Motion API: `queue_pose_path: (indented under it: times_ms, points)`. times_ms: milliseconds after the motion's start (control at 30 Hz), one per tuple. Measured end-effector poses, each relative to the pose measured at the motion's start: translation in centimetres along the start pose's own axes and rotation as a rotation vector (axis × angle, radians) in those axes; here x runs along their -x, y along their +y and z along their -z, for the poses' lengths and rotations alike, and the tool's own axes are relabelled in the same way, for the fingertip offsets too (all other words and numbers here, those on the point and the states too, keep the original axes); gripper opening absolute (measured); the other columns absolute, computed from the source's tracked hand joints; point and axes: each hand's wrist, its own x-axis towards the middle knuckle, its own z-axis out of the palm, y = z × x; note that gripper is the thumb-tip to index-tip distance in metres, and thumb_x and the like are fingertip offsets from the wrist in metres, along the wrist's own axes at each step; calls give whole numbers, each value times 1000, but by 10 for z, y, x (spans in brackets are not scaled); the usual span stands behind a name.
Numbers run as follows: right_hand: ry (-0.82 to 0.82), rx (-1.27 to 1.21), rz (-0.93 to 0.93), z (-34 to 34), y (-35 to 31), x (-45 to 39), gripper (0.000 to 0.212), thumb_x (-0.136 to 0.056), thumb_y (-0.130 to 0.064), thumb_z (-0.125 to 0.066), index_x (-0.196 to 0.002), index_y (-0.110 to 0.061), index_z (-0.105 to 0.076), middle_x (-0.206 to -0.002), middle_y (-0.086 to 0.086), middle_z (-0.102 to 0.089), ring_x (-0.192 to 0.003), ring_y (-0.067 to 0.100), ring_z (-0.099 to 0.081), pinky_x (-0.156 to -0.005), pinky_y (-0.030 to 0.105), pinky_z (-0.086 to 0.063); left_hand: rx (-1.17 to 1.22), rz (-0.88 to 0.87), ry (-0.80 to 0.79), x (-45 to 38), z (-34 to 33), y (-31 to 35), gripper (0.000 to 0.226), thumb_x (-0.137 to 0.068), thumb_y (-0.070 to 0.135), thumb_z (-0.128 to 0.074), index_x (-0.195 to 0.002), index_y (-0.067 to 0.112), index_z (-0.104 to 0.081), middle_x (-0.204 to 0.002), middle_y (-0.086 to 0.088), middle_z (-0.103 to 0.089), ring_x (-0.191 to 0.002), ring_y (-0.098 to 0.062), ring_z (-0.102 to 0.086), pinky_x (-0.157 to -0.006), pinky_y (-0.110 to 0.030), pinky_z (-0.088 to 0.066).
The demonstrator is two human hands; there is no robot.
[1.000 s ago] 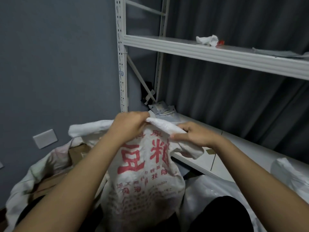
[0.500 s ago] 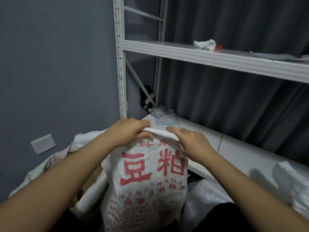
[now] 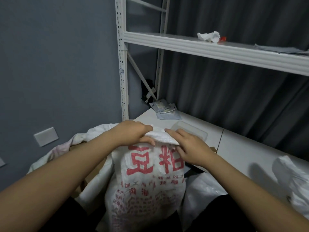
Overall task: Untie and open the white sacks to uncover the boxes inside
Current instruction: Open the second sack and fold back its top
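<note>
A white sack point(image 3: 147, 186) (red print facing the camera) stands upright before the shelf point(image 3: 217, 49), its folded top pinched by left hand point(image 3: 133, 133) and right hand point(image 3: 189, 146).

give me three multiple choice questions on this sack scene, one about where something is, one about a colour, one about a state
1. Where is the crumpled white paper?
A. on the upper shelf
B. on the floor
C. inside the sack

2. What colour is the big print on the sack?
A. blue
B. red
C. green

3. What is the left hand doing?
A. hanging free
B. pressing the wall
C. gripping the sack's top edge

Answers:
1 A, it lies on the upper shelf beside a small red thing.
2 B, the large characters on the white weave are red.
3 C, its fingers curl over the folded top, with the right hand on the same edge.
</note>
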Motion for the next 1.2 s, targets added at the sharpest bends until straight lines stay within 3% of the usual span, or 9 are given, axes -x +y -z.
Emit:
queue_pose_path:
  times_ms: [167,367,500,600,700,800,933,1100,1200]
  points:
    - [-58,-365,-72,-1,-6,-9,41,-95,-54,-41,-120,-25,-54,-107,-1,-66,-95,18,-60,-84,41,-49,-219,-143,124,-8,-1,13,55,-88,66,-36,-107,15,-45,-98,-3,-61,-89,-26,-59,-62,-30,-29]
    - [271,198,65,-17,-4,0,36,-91,-38,-39,-98,-13,-64,-75,5,-61,-62,28,-60,-45,32,-44,302,-7,35,-8,-3,-6,40,-82,60,-57,-87,21,-58,-77,6,-59,-72,-14,-54,-64,-36,-45]
    - [91,-77,13,-13,-19,-6,39,-99,-40,-40,-131,-20,-50,-111,6,-63,-97,25,-58,-76,37,-49,99,-174,296,-9,-15,2,37,-91,50,-49,-84,15,-60,-78,2,-59,-77,-18,-58,-61,-27,-36]
    - [141,-302,-106,-22,-16,-10,29,-100,-25,-43,-125,-19,-55,-100,9,-68,-88,28,-62,-73,38,-48,6,-102,608,-5,-29,6,38,-89,50,-48,-86,15,-64,-82,-1,-62,-77,-21,-59,-66,-28,-40]
    - [295,-473,-306,-36,-13,-6,24,-100,-22,-45,-112,-14,-63,-89,9,-70,-80,24,-63,-72,35,-48,464,425,903,15,-49,22,18,-87,31,-63,-101,20,-62,-104,6,-54,-103,-14,-47,-84,-27,-37]
    - [365,-656,-447,-50,-19,-2,26,-101,-22,-45,-111,-9,-64,-83,8,-69,-72,16,-60,-68,29,-47,1039,823,947,25,-68,40,22,-87,29,-66,-105,26,-54,-111,2,-49,-104,-18,-49,-85,-27,-42]
    - [411,-717,-477,-55,-33,2,32,-101,-21,-44,-129,-13,-58,-104,-3,-66,-84,7,-56,-74,18,-42,1392,921,720,8,-66,46,54,-85,43,-65,-128,17,-47,-127,-1,-50,-111,-17,-53,-93,-34,-48]
    - [284,-470,-283,-45,-35,13,58,-96,-11,-43,-146,-40,-32,-105,15,-66,-79,23,-60,-74,39,-51,1771,995,674,-23,-36,39,24,-90,25,-64,-104,5,-62,-98,-11,-68,-86,-23,-67,-83,-39,-57]
    - [233,-210,-224,-32,-34,18,53,-96,-24,-48,-144,-40,-36,-101,4,-61,-91,22,-57,-72,32,-46,1890,1017,683,-29,-28,37,29,-90,8,-62,-117,-3,-58,-106,-16,-66,-91,-26,-66,-77,-34,-57]
